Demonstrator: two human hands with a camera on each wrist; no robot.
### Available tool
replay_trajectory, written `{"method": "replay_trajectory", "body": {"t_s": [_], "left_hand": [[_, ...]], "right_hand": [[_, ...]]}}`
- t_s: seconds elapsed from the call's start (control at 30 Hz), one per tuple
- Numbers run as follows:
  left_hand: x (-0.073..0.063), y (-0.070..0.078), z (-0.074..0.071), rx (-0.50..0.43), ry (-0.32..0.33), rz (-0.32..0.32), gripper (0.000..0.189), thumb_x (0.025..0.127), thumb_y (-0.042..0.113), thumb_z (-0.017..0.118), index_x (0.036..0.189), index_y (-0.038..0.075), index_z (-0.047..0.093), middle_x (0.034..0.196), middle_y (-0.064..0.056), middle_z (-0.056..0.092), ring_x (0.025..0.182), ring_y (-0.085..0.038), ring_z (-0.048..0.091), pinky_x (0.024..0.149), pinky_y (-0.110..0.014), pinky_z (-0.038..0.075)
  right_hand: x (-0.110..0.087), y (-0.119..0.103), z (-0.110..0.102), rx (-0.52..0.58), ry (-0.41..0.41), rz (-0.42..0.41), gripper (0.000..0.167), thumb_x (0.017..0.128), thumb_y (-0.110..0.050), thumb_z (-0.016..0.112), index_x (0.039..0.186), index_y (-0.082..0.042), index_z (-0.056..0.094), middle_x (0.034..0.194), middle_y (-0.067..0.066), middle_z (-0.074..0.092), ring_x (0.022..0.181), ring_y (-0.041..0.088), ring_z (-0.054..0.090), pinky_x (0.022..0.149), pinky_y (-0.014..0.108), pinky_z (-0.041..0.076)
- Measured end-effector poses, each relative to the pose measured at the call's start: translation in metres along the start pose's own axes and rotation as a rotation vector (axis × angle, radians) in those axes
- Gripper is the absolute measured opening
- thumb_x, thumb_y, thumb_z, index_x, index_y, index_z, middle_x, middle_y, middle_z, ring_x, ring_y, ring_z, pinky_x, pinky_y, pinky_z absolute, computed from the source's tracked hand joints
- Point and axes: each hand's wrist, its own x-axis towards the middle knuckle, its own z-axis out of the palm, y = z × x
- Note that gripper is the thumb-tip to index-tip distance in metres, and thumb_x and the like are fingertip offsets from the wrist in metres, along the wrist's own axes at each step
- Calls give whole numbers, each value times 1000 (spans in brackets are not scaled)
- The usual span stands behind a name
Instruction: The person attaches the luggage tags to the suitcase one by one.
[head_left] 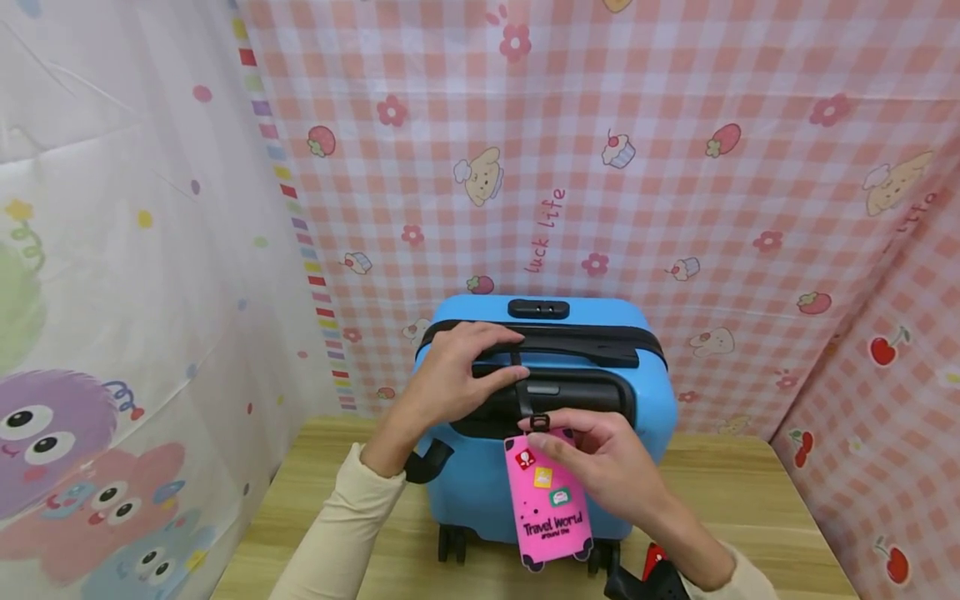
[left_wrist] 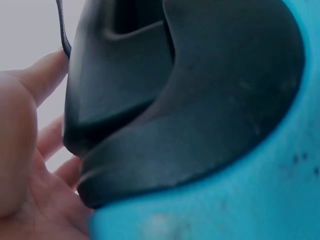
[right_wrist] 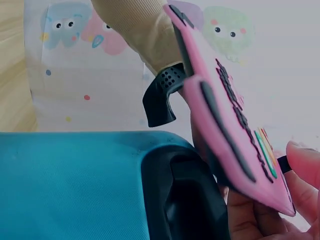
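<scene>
A blue suitcase (head_left: pixel 487 492) stands upright with its black top handle (head_left: pixel 592 348) facing me. My left hand (head_left: pixel 450 371) is around the left part of that handle, fingers over the top and thumb below by a thin black strap (head_left: pixel 522 392). From the handle the strap runs down to a small black buckle (head_left: pixel 540 422). A pink luggage tag (head_left: pixel 536 517) printed "Travel World" hangs in front of the suitcase. With thumb and fingers my right hand (head_left: pixel 600 458) pinches the tag's upper end by the buckle. In the right wrist view the tag (right_wrist: pixel 225 130) appears edge-on.
The suitcase stands on a wood-grain tabletop (head_left: pixel 720 500). Behind it hangs a pink checked cloth (head_left: pixel 660 217), with a white cartoon cloth (head_left: pixel 165 292) at the left. A black wrist strap (head_left: pixel 429 462) sits by the left sleeve. A combination lock (head_left: pixel 538 309) is on the suitcase.
</scene>
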Motion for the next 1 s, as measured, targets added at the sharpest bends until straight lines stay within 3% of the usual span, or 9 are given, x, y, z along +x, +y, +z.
{"method": "replay_trajectory", "body": {"t_s": [0.17,0.37,0.6,0.7,0.87,1.0], "left_hand": [[-1,-1,0,16,-28,-15,40,91,33,73,126,15,67,130,-4,65,125,-25,55,107,-53,36],[2,-4,1,44,-44,-52,37,96,32,66,129,13,66,129,-6,65,118,-25,55,101,-51,40],[10,-5,1,69,-67,-68,29,101,25,57,124,10,68,122,-9,68,109,-27,57,96,-47,44],[13,-6,0,46,-79,-82,27,102,24,55,119,9,71,118,-8,70,108,-26,58,94,-45,46],[17,-7,-4,-24,-134,-145,32,98,34,62,119,11,71,119,-4,69,113,-22,60,97,-43,48],[19,-7,-5,-52,-162,-188,35,93,38,68,118,13,71,114,-2,71,105,-18,63,92,-40,50]], "right_hand": [[0,1,2,-3,3,4,24,96,-9,64,117,1,70,108,14,72,74,21,71,63,35,60],[9,1,4,-57,50,25,24,97,-17,65,116,-4,72,103,9,73,68,19,68,58,33,57],[22,-1,5,-100,76,63,24,95,-23,67,114,-9,73,96,6,72,70,21,67,60,33,58],[27,-3,5,-104,74,77,25,95,-24,68,114,-9,73,97,5,72,72,22,68,63,33,59],[32,-6,2,-122,62,71,22,95,-24,68,111,-11,74,98,4,72,74,21,68,64,32,58],[34,-9,-1,-143,27,77,22,95,-26,67,112,-12,74,99,2,72,75,21,68,64,31,58]]}}
